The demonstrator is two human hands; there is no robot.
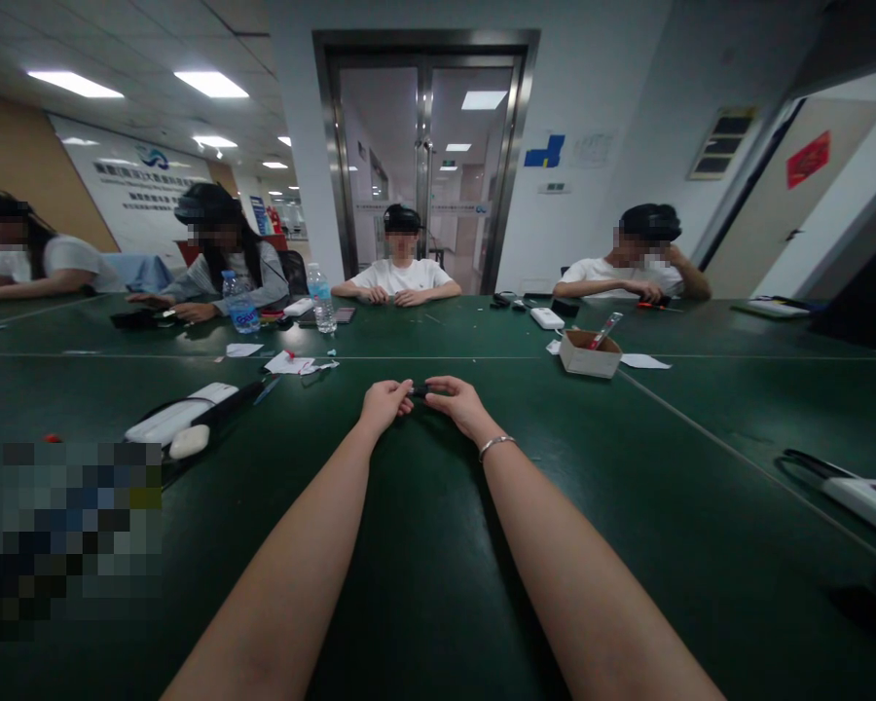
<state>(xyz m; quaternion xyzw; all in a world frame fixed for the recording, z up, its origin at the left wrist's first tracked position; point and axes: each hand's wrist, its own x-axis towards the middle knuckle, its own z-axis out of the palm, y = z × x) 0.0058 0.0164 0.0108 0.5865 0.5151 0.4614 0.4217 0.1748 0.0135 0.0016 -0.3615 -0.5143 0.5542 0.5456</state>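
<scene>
Both my arms stretch forward over the dark green table (423, 545). A small black object (419, 389) with a lighter end on its left side is between my fingertips, just above the tabletop. My left hand (385, 404) pinches the lighter left end between thumb and fingers. From the other side my right hand (458, 401), with a silver bangle on its wrist, grips the black end with thumb and fingertips. The object is too small to tell its kind, and fingers cover part of it.
Left of my arms lie a white power strip (182, 414) and a white computer mouse (189, 441). Paper scraps (290, 363) lie farther off. A small cardboard box (590, 354) stands to the right. Two water bottles (322, 302) and several seated people line the far side.
</scene>
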